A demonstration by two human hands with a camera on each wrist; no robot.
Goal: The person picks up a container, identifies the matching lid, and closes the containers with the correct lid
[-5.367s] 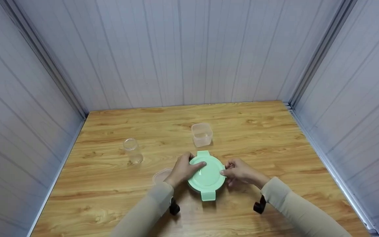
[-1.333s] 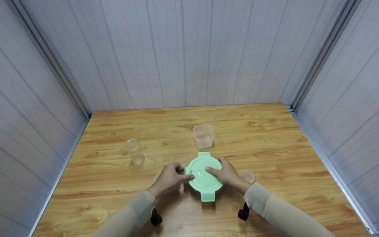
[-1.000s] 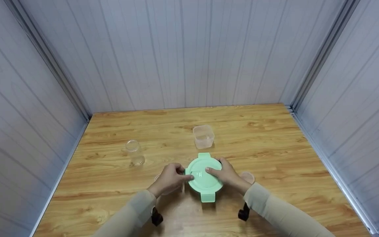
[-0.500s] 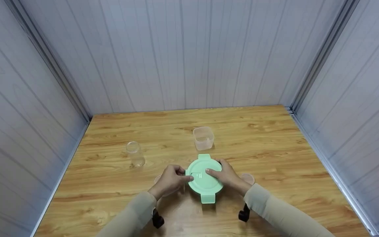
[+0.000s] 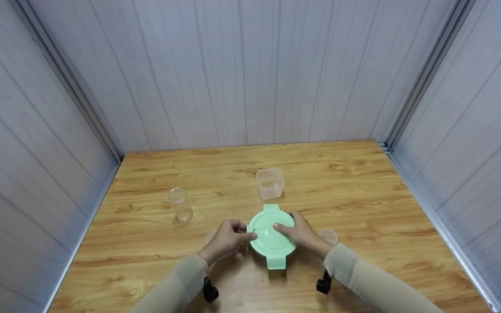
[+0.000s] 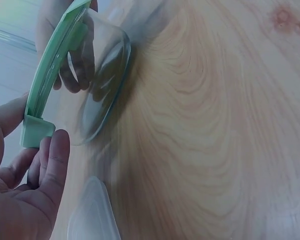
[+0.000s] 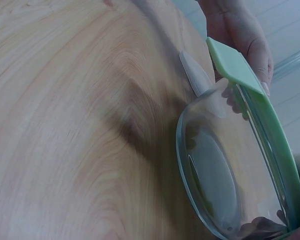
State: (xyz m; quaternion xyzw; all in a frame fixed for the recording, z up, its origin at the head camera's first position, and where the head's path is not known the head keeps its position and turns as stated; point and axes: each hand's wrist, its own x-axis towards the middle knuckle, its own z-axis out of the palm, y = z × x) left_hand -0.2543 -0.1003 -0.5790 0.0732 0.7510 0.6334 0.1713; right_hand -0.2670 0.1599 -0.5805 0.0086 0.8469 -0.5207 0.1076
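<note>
A round glass food container (image 7: 215,165) with a mint-green lid (image 5: 274,248) stands on the table in front of me. My left hand (image 5: 224,239) pinches the lid's left latch tab (image 6: 37,131), thumb on top and fingertips beneath. My right hand (image 5: 302,231) grips the container's right side, its thumb lying across the lid. In the head view the back tab (image 5: 271,207) and front tab (image 5: 276,263) stick outward. Through the glass, right-hand fingers show in the right wrist view. A translucent lid (image 6: 92,215) lies partly hidden under my left hand.
Behind the container stands an uncovered translucent square box (image 5: 270,184). A clear jar (image 5: 181,204) is at the left. A small round translucent lid (image 5: 328,237) lies beside my right wrist. Pale panel walls (image 5: 242,74) enclose the wooden table (image 5: 146,261) on three sides.
Since the oldest frame, my left hand has gone from the lid's top to its left tab, and my right hand from the right tab onto the lid. Over the last second, almost nothing moves.
</note>
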